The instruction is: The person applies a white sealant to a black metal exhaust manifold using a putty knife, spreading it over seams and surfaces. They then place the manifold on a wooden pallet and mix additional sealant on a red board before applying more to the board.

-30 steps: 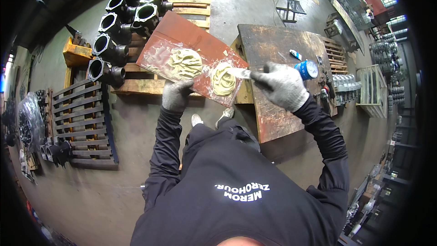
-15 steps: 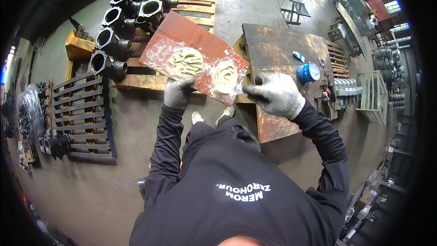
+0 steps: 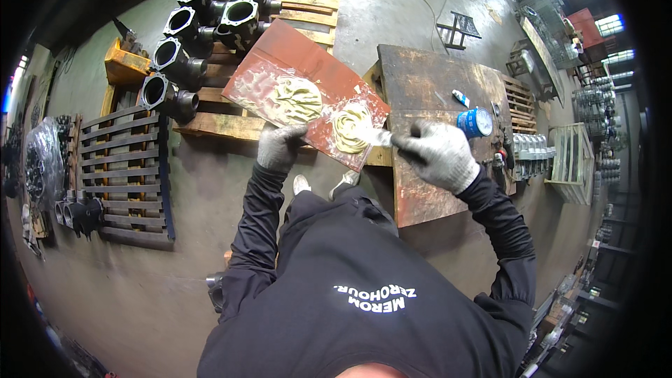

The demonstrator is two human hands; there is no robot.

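My left hand (image 3: pixel 281 147), in a grey-white work glove, grips the near edge of a reddish-brown board (image 3: pixel 297 52). Two mounds of cream-coloured paste lie on that board: a ridged left mound (image 3: pixel 295 100) and a swirled right mound (image 3: pixel 352 127). Smears of paste surround both. In my gloved right hand (image 3: pixel 441 155) is a putty knife (image 3: pixel 381 138) with a dark handle, its pale blade pointing left at the edge of the swirled mound. Glove fingers hide most of the handle.
A worn table (image 3: pixel 448 77) on the right carries a blue can (image 3: pixel 475 122), a small tube (image 3: pixel 460 98) and some tools. Black flanged castings (image 3: pixel 239 12) stand on a wooden pallet (image 3: pixel 308 10) beyond the board. Another slatted pallet (image 3: pixel 129 175) lies left.
My right hand and the putty knife have shifted slightly right, away from the swirled mound's middle. That mound looks more rounded. The left hand keeps its hold on the board.
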